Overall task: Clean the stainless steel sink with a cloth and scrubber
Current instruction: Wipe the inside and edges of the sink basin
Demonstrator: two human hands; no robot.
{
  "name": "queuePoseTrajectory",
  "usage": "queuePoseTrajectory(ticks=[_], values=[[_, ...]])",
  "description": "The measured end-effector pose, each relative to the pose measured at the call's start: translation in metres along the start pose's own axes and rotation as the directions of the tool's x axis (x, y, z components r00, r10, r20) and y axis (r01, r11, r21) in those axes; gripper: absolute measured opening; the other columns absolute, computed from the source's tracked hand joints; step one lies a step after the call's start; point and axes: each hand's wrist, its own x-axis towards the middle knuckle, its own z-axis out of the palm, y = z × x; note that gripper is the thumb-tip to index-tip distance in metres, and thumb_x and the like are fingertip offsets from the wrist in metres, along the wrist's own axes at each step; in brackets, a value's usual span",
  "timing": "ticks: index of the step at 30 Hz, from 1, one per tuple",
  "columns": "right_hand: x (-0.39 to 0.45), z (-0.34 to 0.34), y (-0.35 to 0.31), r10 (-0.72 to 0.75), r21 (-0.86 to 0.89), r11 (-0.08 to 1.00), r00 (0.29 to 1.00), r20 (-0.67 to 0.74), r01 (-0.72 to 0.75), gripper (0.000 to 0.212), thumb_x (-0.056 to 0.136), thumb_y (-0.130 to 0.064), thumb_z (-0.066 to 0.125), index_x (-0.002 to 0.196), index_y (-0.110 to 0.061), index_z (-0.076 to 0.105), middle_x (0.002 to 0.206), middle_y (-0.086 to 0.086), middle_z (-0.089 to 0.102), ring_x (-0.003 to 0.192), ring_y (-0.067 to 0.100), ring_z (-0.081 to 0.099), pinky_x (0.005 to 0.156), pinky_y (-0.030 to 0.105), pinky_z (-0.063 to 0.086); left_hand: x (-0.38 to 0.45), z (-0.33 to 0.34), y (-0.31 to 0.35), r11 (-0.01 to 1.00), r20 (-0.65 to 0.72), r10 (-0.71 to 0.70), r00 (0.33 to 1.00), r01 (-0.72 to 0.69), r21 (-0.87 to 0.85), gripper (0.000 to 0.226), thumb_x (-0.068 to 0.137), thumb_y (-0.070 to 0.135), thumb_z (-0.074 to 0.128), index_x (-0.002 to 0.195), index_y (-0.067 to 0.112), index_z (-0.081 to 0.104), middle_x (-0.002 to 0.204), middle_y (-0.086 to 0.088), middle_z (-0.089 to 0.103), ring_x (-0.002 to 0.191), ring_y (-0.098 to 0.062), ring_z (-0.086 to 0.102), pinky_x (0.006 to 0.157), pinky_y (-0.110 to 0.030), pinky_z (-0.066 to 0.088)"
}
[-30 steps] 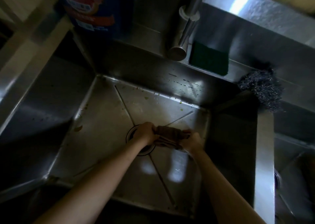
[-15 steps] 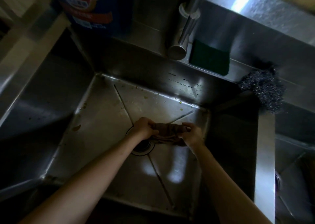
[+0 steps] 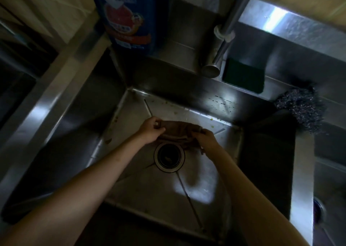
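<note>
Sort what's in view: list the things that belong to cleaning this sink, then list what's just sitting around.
Part of the job:
- sink, food specks on its floor
- brown cloth, held over the basin by the left hand and right hand
- steel wool scrubber on the rim
- green scouring pad on the back ledge

Just lying about:
- blue bottle
- faucet
- drain

The sink (image 3: 131, 199) is brushed steel, smooth, with dull shine and small dirt spots. The cloth (image 3: 179, 131) is brown, soft, matt fabric. The tap (image 3: 222, 39) is polished metal. The scrubber (image 3: 301, 111) is rough wire wool; the sponge pad (image 3: 243, 75) is dark green, matt. The bottle (image 3: 129, 15) has a glossy printed label.
</note>
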Motion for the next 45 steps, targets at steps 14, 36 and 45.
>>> queuePoseTrajectory(ticks=[14,36,45], values=[[-0.040,0.043,-0.079,0.029,0.292,0.950,0.965,0.262,-0.108,0.006,0.086,-0.008,0.055,0.091,-0.010,0.058,0.084,0.013,0.061,0.076,0.026,0.057,0.076,0.038,0.046,-0.027,-0.073,0.008,0.999,-0.090,-0.037,0.995,0.035,-0.034,0.045,0.075,-0.009,0.068,0.117,-0.001,0.055,0.115,-0.026,0.060,0.107,-0.040,0.058,0.091,-0.043,0.047],[-0.051,0.124,-0.115,0.039,0.042,0.998,0.960,0.276,-0.053,0.033,0.091,0.002,0.046,0.124,0.000,0.048,0.108,0.023,0.055,0.095,0.028,0.050,0.096,0.044,0.042,-0.068,-0.223,0.047,0.568,-0.093,0.586,0.805,-0.326,0.756,0.050,0.069,0.018,0.076,0.117,0.010,0.062,0.118,-0.013,0.060,0.110,-0.031,0.055,0.095,-0.034,0.040],[-0.020,0.145,-0.098,0.049,-0.677,0.682,0.905,0.422,0.279,0.032,0.089,-0.005,0.054,0.120,0.002,0.056,0.097,0.016,0.060,0.077,0.021,0.059,0.064,0.028,0.049,-0.047,-0.240,0.025,0.480,-0.055,0.571,0.819,-0.278,0.832,0.063,0.075,0.049,0.045,0.128,0.016,0.054,0.142,-0.013,0.042,0.131,-0.037,0.036,0.104,-0.047,0.033]])
